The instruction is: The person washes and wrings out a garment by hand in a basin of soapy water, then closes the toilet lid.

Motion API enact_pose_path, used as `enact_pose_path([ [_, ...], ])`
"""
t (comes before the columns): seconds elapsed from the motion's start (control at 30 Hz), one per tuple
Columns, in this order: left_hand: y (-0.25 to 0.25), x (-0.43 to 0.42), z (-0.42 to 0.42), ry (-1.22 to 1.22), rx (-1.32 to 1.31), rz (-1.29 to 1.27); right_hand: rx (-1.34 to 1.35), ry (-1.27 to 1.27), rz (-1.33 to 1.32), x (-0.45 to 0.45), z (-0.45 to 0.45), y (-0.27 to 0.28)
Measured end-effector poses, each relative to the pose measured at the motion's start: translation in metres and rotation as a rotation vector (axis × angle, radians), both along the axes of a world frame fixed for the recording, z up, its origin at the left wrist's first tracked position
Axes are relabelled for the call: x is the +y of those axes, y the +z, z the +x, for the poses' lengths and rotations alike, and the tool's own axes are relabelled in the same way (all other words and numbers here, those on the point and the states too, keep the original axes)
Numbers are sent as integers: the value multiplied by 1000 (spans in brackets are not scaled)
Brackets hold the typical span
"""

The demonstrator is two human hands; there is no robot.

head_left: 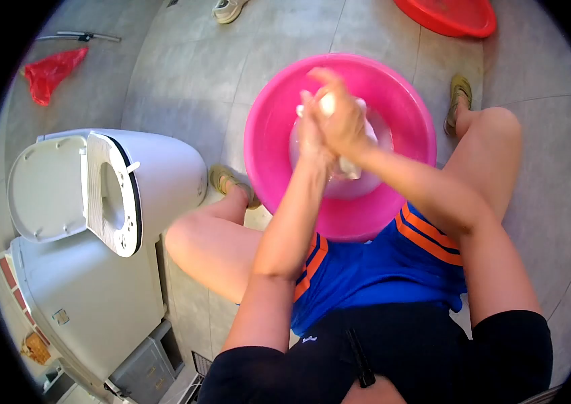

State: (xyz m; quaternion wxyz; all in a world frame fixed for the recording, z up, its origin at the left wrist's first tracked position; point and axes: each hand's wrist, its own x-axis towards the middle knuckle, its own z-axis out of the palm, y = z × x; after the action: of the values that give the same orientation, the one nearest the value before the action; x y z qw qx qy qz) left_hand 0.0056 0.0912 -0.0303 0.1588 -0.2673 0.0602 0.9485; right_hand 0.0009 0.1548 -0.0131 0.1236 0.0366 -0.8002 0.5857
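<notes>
My left hand (311, 132) and my right hand (347, 124) are pressed together above a round pink basin (268, 182). A wet white cloth (348, 168) is bunched between them, with parts of it showing below and to the right of the fingers. Motion blurs the fingers, and the right hand covers much of the left. Cloudy water (356, 188) lies in the bottom of the basin, which stands on the floor between my legs.
A red basin (450, 17) sits at the upper right. To the left are a toilet (171, 161) with its lid raised and a white appliance (90, 303). A red plastic bag (53, 75) and a white shoe (229, 9) are farther off on the grey tiles (184, 74).
</notes>
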Motion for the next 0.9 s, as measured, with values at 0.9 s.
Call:
enact_pose_path([
  [0.9, 25, -15, -2, -160, 82, -377, -252, -150, 204, 40, -41, -34],
])
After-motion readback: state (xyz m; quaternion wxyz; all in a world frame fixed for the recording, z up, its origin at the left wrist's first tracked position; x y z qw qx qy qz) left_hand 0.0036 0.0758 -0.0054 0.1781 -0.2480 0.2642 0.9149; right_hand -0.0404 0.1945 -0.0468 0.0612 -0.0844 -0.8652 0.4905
